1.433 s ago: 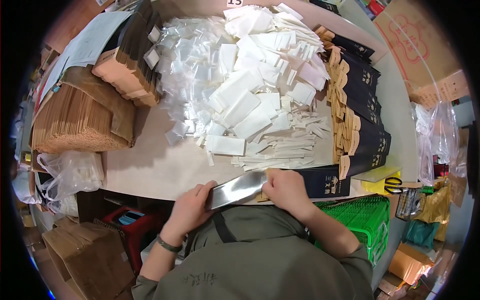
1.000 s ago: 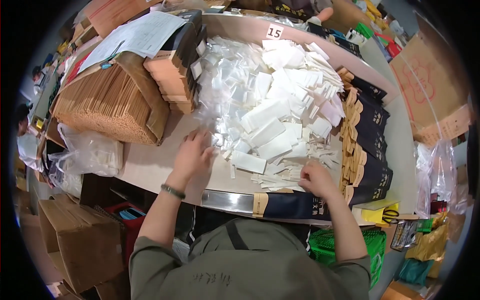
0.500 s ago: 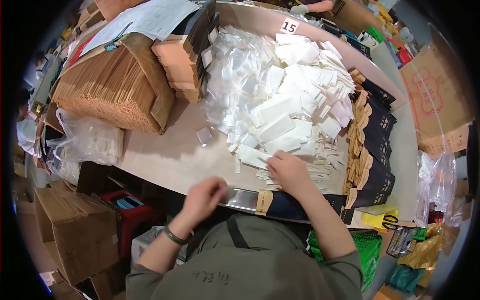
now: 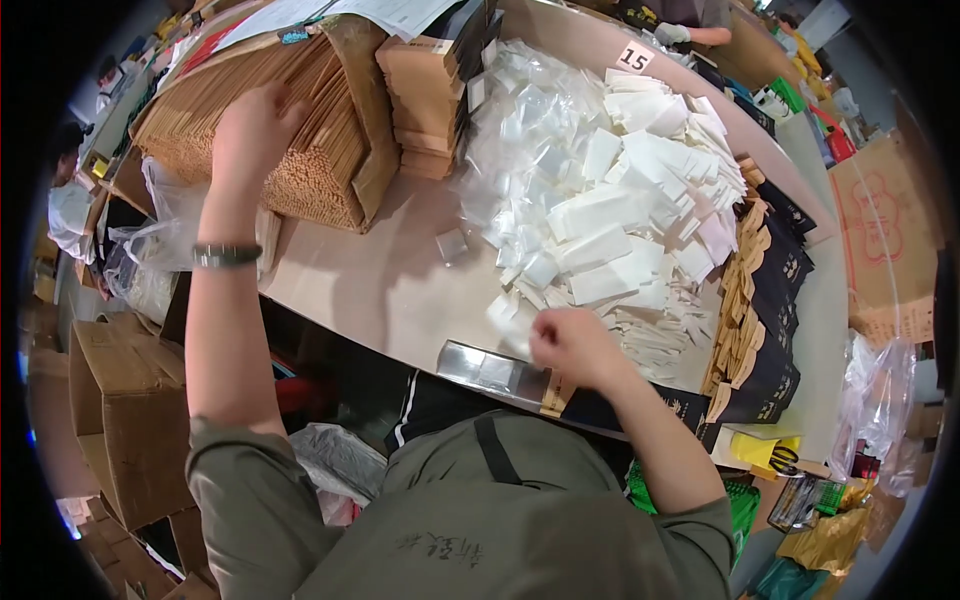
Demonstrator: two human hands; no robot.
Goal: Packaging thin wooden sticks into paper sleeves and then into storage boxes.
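My left hand (image 4: 252, 130) reaches over the carton of tightly packed brown paper sleeves (image 4: 325, 185), its fingers slightly apart against their upper edges; no sleeve stands out in its grip. My right hand (image 4: 578, 345) is closed, with its fingertips on a small white paper packet (image 4: 510, 316) that is smeared by motion. Behind it spreads a heap of white packets (image 4: 610, 220). In front of my body, a clear plastic packet (image 4: 488, 368) lies along the table edge, beside a dark pouch with a tan band (image 4: 556, 393).
Clear plastic packets (image 4: 530, 110) are heaped left of the white ones. Dark pouches with tan tops (image 4: 765, 300) line the right side. A brown stack (image 4: 422, 105) stands beside the carton. Scissors (image 4: 783, 460) sit at the right corner. Across the table shows another person's gloved hand (image 4: 672, 34).
My left hand has gone from the table edge up and left onto the brown sleeves. The right hand stays near the white heap, and the white packet at its fingertips has shifted. The view has turned.
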